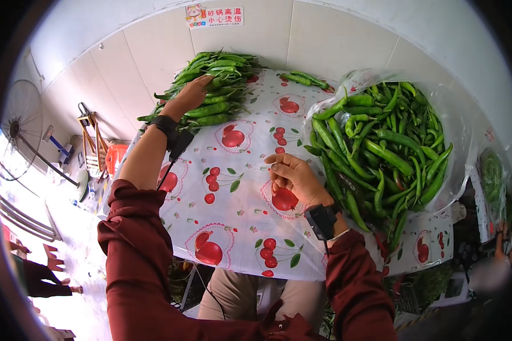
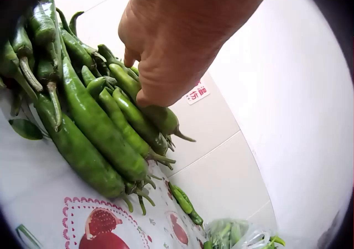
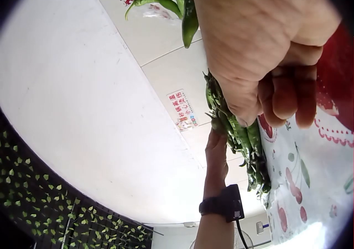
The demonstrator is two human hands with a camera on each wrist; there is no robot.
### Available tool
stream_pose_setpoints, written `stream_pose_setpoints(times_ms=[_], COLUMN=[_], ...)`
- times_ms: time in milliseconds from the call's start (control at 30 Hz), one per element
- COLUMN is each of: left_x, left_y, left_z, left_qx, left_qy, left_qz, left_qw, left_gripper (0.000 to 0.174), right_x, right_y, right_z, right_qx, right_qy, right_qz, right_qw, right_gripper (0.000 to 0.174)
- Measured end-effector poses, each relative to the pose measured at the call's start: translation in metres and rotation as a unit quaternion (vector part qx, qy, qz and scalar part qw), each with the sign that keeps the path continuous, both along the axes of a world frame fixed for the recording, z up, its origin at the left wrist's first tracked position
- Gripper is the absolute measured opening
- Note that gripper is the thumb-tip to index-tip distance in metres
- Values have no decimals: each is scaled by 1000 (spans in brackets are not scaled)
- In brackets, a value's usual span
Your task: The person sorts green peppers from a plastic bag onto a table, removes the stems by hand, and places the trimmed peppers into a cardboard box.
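Green peppers lie stacked in a neat pile at the back left of the table, stems mostly toward the right. My left hand rests on top of this pile; in the left wrist view the thumb of that hand touches an upper pepper, and its other fingers are partly hidden. My right hand hovers over the table's middle, beside the bag of loose peppers, with fingers loosely curled. No object shows in the right hand in the right wrist view.
Several peppers lie apart near the wall. The patterned cloth covers the table. A fan, folded wooden frame and red stool stand at left; another bag of greens is at far right.
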State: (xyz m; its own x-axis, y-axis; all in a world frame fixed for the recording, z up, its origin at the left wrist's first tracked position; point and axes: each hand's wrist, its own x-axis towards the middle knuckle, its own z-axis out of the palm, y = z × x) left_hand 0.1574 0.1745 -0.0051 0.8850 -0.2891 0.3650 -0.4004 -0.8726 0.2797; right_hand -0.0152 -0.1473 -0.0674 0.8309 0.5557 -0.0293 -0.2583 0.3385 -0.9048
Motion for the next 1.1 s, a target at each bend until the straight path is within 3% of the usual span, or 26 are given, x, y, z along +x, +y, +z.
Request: stream_pose_setpoints(times_ms=[333, 500, 600, 867, 967, 1100], left_x=[-15, -26, -54, -120, -133, -131], left_y=[-14, -29, -68, -189, -222, -246], left_z=[1, 4, 25, 42, 31, 9], left_qx=[-1, 19, -18, 1, 29, 132], left_qy=[13, -16, -35, -17, 6, -10], left_qz=[1, 10, -31, -301, -365, -323], left_qw=[1000, 1000, 999, 954, 931, 937], left_gripper=[67, 66, 61, 37, 37, 54], right_x=[0, 4, 4, 0, 5, 6], right_y=[1, 0, 0, -1, 1, 4], right_z=[-3, -8, -9, -5, -13, -14], right_qx=[34, 31, 20, 22, 9, 18], right_qy=[4, -9, -16, -21, -40, -23], right_qz=[-3, 1, -3, -13, -18, -30], right_qw=[999, 999, 1000, 999, 999, 999], right_gripper=[24, 22, 21, 19, 14, 10])
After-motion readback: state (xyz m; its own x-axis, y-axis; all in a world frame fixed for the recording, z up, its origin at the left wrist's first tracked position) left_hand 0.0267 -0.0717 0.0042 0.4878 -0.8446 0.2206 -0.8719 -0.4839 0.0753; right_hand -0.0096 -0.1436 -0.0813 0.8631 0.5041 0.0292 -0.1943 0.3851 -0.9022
